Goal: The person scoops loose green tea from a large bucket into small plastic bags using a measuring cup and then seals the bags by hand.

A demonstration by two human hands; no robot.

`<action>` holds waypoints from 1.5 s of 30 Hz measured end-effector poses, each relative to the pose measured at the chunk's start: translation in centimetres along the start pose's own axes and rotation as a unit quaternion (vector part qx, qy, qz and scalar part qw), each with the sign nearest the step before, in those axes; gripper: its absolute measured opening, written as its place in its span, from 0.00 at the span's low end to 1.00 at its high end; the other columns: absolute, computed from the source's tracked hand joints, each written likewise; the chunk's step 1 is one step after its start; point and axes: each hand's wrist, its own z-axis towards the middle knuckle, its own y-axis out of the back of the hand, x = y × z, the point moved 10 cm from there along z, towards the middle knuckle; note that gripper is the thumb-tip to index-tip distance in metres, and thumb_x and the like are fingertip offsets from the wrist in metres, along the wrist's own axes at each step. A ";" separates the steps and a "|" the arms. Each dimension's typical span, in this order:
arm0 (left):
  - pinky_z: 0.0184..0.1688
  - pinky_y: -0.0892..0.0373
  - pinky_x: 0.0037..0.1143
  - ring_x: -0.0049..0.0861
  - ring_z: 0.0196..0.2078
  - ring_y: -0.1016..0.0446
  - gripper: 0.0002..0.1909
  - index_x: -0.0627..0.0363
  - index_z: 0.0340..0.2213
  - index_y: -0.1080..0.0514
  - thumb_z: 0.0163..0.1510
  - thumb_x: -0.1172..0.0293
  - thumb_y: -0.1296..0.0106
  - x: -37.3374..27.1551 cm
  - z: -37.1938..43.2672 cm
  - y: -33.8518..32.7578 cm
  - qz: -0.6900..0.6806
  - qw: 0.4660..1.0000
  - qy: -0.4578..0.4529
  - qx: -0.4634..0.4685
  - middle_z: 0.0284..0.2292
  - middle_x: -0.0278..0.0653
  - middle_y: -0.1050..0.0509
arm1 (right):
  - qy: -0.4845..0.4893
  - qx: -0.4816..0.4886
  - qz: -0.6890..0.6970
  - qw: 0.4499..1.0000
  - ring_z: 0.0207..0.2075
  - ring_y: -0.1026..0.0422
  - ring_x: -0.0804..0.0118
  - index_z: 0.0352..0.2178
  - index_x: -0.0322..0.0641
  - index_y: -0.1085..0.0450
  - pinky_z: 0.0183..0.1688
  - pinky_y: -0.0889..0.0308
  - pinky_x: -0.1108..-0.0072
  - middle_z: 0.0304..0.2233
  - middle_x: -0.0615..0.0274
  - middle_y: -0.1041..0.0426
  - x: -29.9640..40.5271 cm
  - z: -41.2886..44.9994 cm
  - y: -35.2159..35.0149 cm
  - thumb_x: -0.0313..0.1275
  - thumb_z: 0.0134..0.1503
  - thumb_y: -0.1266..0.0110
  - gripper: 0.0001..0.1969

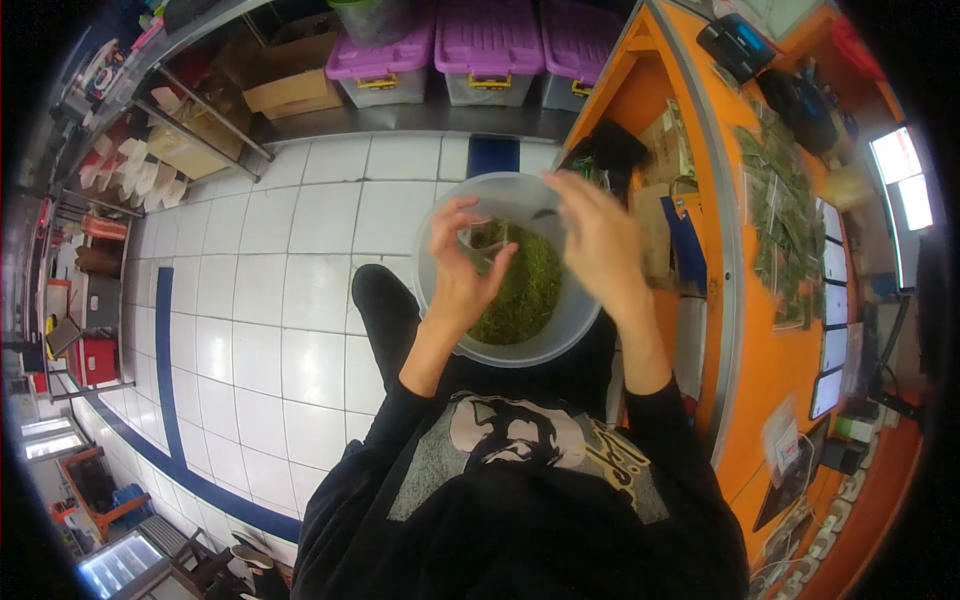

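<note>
A round translucent plastic tub (555,330) sits at the person's lap, with green shredded plant material (525,289) in its lower part. Over the left side of the tub, my left hand (461,259) has thumb and fingers curled around a small clear piece, seemingly a plastic bag (484,244). My right hand (600,240) is blurred above the tub's right side, fingers stretched toward the far rim. A small dark green bit shows near its fingertips; whether the hand holds it, I cannot tell.
On the orange counter (739,375) to the right lie many clear bags of green material (780,225), beside several phones (830,307). Purple-lidded plastic boxes (489,52) stand on a low metal shelf ahead. Metal racks (202,112) line the left, beyond a white tiled floor (259,289).
</note>
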 end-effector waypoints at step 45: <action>0.41 0.33 0.21 0.24 0.37 0.30 0.26 0.53 0.41 0.56 0.54 0.85 0.51 0.9 0.0 -1.6 -0.290 0.934 0.209 0.021 0.35 0.47 0.30 | -0.034 -0.102 0.325 0.940 0.32 0.24 0.65 0.34 0.38 0.35 0.35 0.32 0.78 0.27 0.61 0.26 -1.3 -2.7 -1.8 0.21 0.47 0.42 0.12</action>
